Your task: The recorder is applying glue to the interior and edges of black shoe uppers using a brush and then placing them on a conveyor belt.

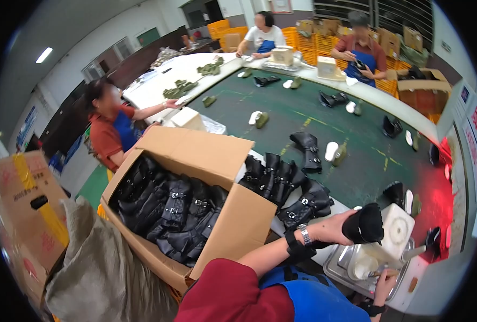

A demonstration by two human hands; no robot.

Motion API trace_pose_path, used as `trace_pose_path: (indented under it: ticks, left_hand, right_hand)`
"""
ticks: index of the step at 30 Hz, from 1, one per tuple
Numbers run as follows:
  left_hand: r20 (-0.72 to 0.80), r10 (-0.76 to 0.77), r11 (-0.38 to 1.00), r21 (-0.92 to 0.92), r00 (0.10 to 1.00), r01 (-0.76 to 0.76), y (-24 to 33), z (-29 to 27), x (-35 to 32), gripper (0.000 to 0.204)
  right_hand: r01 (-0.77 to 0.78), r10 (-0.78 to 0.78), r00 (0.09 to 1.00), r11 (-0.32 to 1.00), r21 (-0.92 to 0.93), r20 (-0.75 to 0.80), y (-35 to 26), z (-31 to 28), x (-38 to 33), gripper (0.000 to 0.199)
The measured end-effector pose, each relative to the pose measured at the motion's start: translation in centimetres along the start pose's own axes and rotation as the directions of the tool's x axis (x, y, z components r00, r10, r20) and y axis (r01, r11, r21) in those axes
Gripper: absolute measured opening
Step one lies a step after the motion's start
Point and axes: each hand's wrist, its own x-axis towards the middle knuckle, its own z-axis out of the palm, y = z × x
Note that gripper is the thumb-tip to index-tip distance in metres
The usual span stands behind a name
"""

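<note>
Left hand [332, 230]: wrapped around a black boot [363, 224], raised beside the tray [337, 277]; a steady grip should favour even brushing.
Right hand [387, 283]: holding a brush [377, 273], bristle end at the bowl [359, 269].
Bowl: stands in the tray; wiping the brush on its rim would probably limit drips.
Spare boots [306, 206]: heaped beside the cardboard box [241, 228]; best kept clear of the brush.

The left hand [335, 229] grips higher — the right hand [385, 284] lower.
</note>
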Motion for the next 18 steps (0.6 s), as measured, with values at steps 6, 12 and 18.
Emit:
trace_pose_path:
  ticks: [6,12,18]
  left_hand:
    - [-0.066,0.049,0.993,-0.108,0.997,-0.056,1.1,-0.5,-0.5,0.076]
    - [-0.185,0.072,0.989,-0.112,0.98,-0.093,1.9,-2.0,-1.5,0.073]
    - [0.072,-0.058,0.993,-0.096,0.996,0.065,0.7,-4.1,-0.3,0.07]
  right_hand:
    - [0.175,-0.097,0.975,0.891,-0.419,0.201,-5.4,-1.4,-0.9,0.029]
    - [0.176,-0.156,0.983,0.954,-0.242,0.101,4.0,-1.9,1.4,0.016]
    - [-0.049,0.045,0.992,0.999,-0.025,-0.12,-1.8,-1.4,-1.7,0.022]
